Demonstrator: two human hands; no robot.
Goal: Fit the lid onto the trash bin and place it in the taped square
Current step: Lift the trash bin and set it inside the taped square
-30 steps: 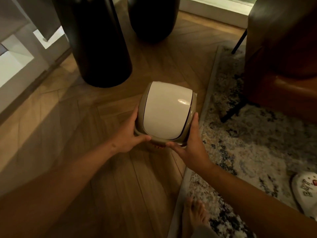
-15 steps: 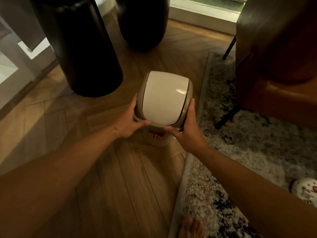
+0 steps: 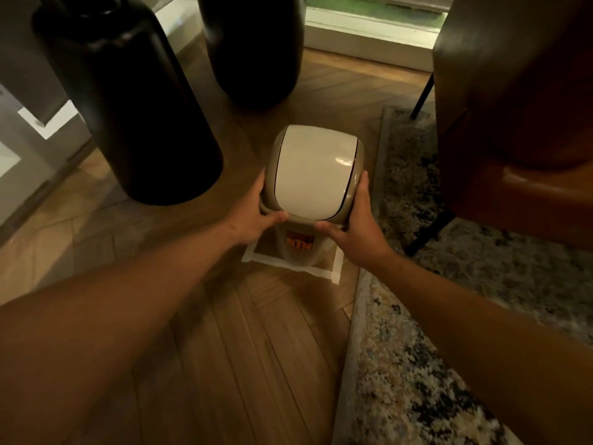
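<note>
A small beige trash bin (image 3: 298, 248) with an orange label carries its lid (image 3: 313, 173), a tan frame with a cream swing flap, seated on top. My left hand (image 3: 253, 213) grips the lid's left edge and my right hand (image 3: 356, 226) grips its right edge, thumbs on the near rim. The bin's base sits within a square of white tape (image 3: 316, 271) on the wooden floor; only the near strip and both near corners of the tape show, the rest is hidden behind the bin.
Two tall black vases (image 3: 128, 107) (image 3: 253, 49) stand left and behind the bin. A patterned rug (image 3: 426, 364) borders the tape on the right. A brown leather chair (image 3: 519, 107) with thin black legs stands on the rug. A window sill (image 3: 369, 33) runs along the back.
Both hands carried the lidded bin farther away and down toward the floor. The taped square has come into sight under it. The view tilted forward, and the foot and slipper left the frame.
</note>
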